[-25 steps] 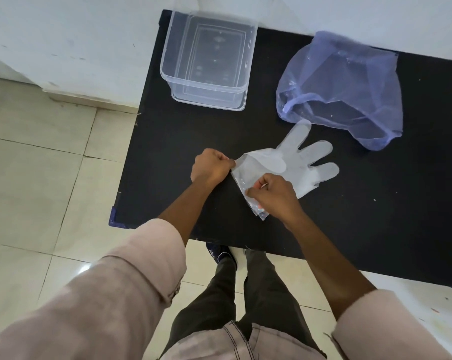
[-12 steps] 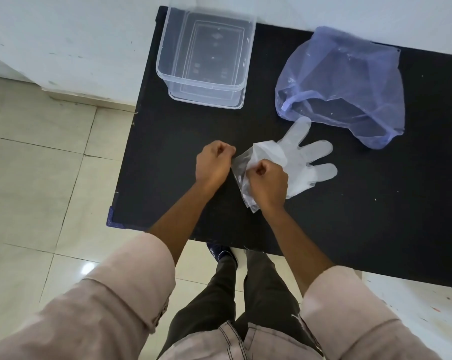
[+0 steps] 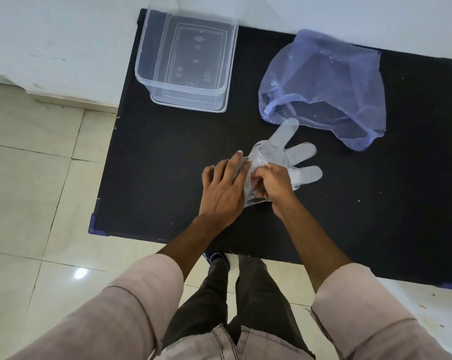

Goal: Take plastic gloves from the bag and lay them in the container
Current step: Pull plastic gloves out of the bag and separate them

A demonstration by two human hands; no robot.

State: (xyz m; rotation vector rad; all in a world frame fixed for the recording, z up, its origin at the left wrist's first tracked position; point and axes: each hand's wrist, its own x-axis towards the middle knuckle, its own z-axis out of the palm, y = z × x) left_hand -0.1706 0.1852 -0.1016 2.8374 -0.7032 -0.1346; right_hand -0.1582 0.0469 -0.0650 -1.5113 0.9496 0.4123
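hands [image 3: 248, 184] on glove [image 3: 295, 157], container [image 3: 186, 66] empty

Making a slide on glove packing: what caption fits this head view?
Both hands, left hand and right hand, work a clear plastic glove on the black table, container empty.

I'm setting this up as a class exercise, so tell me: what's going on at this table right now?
A person stands at a black table, working a clear plastic glove with both hands. The right hand pinches the glove's cuff end, while the left hand lies open and flat at the cuff. The glove's fingers point toward the purple bag. The clear container at the back looks empty.
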